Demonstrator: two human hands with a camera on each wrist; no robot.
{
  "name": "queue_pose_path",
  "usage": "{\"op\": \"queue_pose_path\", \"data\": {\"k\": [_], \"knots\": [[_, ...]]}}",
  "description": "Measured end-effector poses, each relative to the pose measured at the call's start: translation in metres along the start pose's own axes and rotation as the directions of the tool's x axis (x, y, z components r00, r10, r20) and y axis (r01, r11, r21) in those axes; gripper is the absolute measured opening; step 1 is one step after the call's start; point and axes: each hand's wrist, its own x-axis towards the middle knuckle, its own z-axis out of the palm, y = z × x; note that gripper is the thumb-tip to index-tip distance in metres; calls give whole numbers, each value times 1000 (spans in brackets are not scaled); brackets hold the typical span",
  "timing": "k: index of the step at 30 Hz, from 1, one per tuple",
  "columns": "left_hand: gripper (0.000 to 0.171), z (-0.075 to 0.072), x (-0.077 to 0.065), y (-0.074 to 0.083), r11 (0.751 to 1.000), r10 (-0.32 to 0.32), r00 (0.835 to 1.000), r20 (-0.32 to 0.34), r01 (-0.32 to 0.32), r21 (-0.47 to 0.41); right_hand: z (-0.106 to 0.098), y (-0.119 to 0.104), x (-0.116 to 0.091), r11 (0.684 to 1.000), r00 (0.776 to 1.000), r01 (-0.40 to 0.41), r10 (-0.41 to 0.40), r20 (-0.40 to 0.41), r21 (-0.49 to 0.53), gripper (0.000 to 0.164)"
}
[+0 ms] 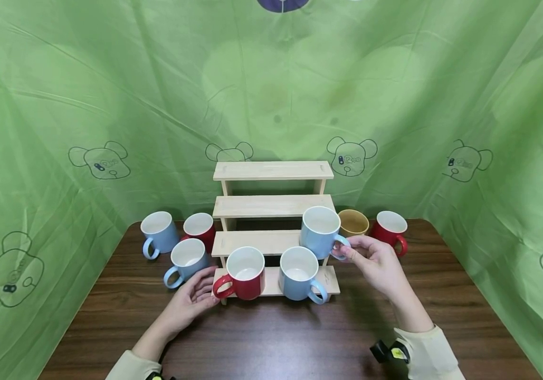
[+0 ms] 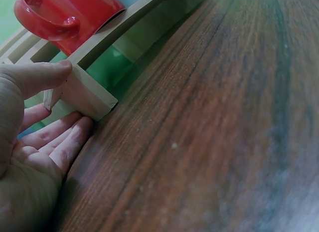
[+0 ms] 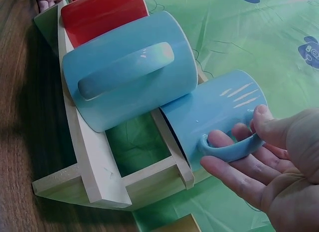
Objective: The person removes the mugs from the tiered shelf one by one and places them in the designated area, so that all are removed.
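Note:
A stepped wooden rack point(image 1: 273, 206) stands at the middle of the table. My right hand point(image 1: 379, 264) grips the handle of a light blue mug point(image 1: 316, 241) at the right end of the second step from the bottom; fingers pass through the handle in the right wrist view. On the bottom step are a red mug point(image 1: 251, 287), handle to the left, and another light blue mug point(image 1: 295, 285), handle to the right. My left hand point(image 1: 187, 305) holds the left end of that step, its thumb on the corner and a finger behind the side panel point(image 2: 87, 92).
Left of the rack stand two light blue mugs, one behind point(image 1: 159, 235) and one nearer point(image 1: 190, 262), and a red mug point(image 1: 207, 237). To the right are a yellow mug point(image 1: 353, 222) and a red mug point(image 1: 389, 232). Green cloth point(image 1: 271, 95) surrounds the dark wooden table point(image 1: 280, 338).

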Motion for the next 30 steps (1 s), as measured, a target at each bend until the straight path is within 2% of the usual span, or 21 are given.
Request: {"op": "queue_pose_path", "data": {"k": [4, 18, 30], "knots": [[74, 0, 0, 1, 1000, 2, 1000, -1, -2, 1, 0, 0, 0, 1000, 1000, 0, 0, -10, -16, 17], [76, 0, 0, 0, 1000, -6, 1000, -2, 6, 10, -2, -6, -1, 995, 994, 103, -103, -44, -2, 12], [74, -1, 0, -2, 1000, -19, 1000, -1, 19, 7, -7, -13, -4, 993, 992, 114, -115, -53, -14, 12]]}}
